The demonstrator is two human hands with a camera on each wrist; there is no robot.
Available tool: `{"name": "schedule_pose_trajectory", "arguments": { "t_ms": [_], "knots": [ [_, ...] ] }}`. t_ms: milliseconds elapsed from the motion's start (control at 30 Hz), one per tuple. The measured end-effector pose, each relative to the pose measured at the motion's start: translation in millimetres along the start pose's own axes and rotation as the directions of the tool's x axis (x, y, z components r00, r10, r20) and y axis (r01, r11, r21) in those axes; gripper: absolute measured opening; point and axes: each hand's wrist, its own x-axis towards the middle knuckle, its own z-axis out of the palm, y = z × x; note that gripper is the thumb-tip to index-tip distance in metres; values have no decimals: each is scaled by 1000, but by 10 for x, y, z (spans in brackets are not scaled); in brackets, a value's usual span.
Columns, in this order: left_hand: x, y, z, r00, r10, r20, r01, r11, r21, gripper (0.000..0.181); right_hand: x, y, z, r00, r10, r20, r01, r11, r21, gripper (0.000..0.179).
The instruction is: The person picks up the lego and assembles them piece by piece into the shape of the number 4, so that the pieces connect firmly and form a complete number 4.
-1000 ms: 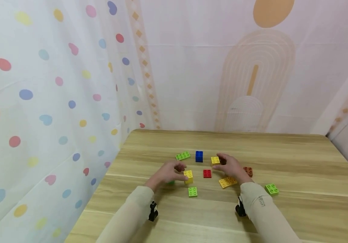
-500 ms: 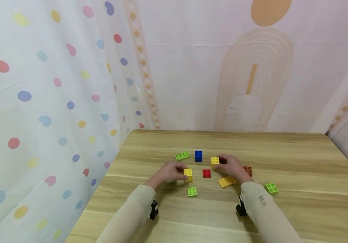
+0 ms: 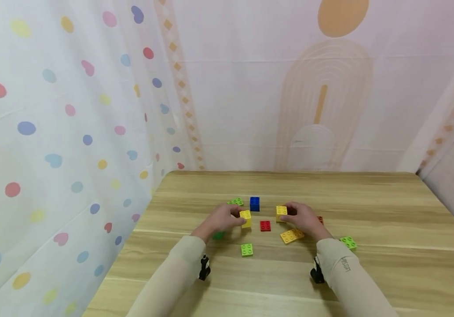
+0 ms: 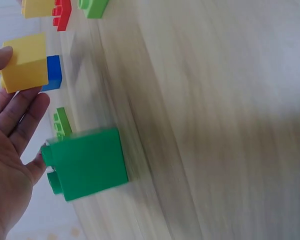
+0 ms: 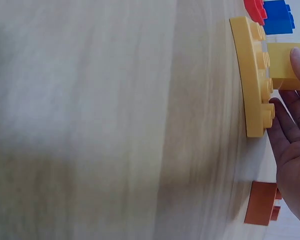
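Observation:
Between thumb and fingers, my left hand (image 3: 224,219) pinches a yellow brick (image 3: 245,219); the left wrist view shows that yellow brick (image 4: 26,62) raised off the wood. My right hand (image 3: 301,216) pinches a second yellow brick (image 3: 281,214) by its side, also seen as a yellow block (image 5: 286,65) in the right wrist view. I cannot tell if this one touches the table. A red brick (image 3: 265,226) lies between and slightly nearer than the hands. Behind them stands a blue brick (image 3: 254,204). A green brick (image 4: 90,164), partly hidden in the head view, sits under my left hand.
On the wooden table (image 3: 266,286) lie a light green plate (image 3: 236,202), a light green brick (image 3: 247,250), an orange-yellow plate (image 3: 292,236), a brown brick (image 5: 261,203) and another light green brick (image 3: 348,243). A patterned curtain (image 3: 243,110) hangs behind.
My left hand has closed on its yellow brick and moved it up and away from me. My right hand has gripped the other yellow brick and shifted it slightly right. The head view has turned slightly.

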Motion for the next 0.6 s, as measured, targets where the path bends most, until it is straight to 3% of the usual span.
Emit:
{"name": "schedule_pose_trajectory", "arguments": {
  "t_ms": [267, 600],
  "knots": [
    [87, 117, 32, 998, 26, -55, -31, 995, -100, 30, -67, 72, -73, 1000, 0, 0, 0, 1000, 13, 47],
    [250, 339, 130, 989, 114, -99, -129, 978, -164, 27, -177, 164, -197, 1000, 1, -23, -1, 1000, -30, 48]
  ]
}}
